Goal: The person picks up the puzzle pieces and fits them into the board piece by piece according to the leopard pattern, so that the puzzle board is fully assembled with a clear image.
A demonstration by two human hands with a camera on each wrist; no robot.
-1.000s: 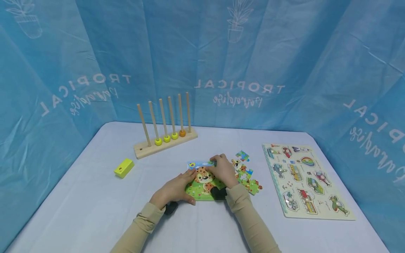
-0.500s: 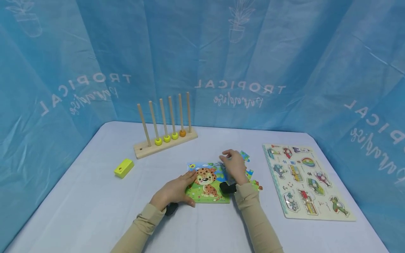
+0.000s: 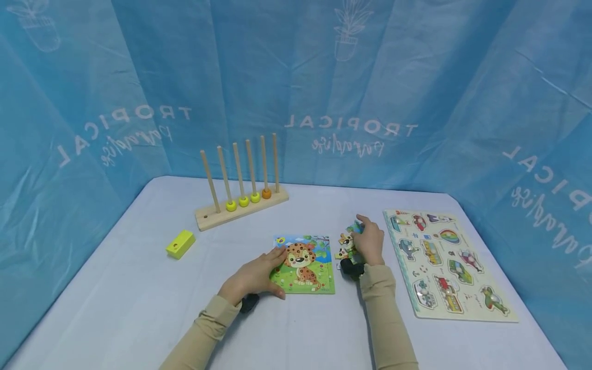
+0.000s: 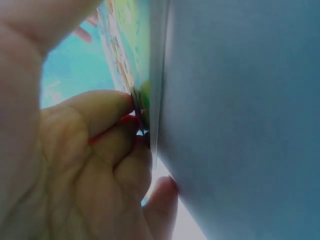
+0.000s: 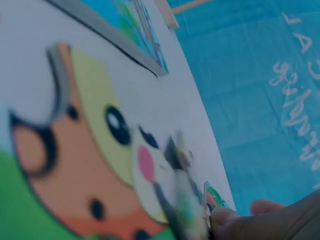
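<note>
A square leopard puzzle (image 3: 305, 263) lies flat near the middle of the table. On its left edge rests my left hand (image 3: 254, 275), fingertips over the picture and thumb by the lower corner; the left wrist view shows those fingertips (image 4: 122, 102) against the puzzle's edge. Loose jigsaw pieces (image 3: 346, 241) lie to the right of the puzzle. Over them is my right hand (image 3: 370, 242), index finger and thumb apart around a blue piece (image 3: 355, 227). Up close, an orange animal-face piece (image 5: 80, 165) shows, and a blurred, tilted piece (image 5: 185, 205) is by my thumb (image 5: 225, 220). The palm hides other pieces.
At the back left stands a wooden peg rack (image 3: 242, 208) with yellow and orange beads at the bottom of several pegs. A yellow block (image 3: 181, 244) lies in front of it. To the right is a vehicle knob-puzzle board (image 3: 448, 267). Blue curtains (image 3: 305, 92) surround the table.
My right hand has moved right, from the puzzle's upper right part to the loose pieces, uncovering the leopard picture. My left hand stays on the puzzle's left edge.
</note>
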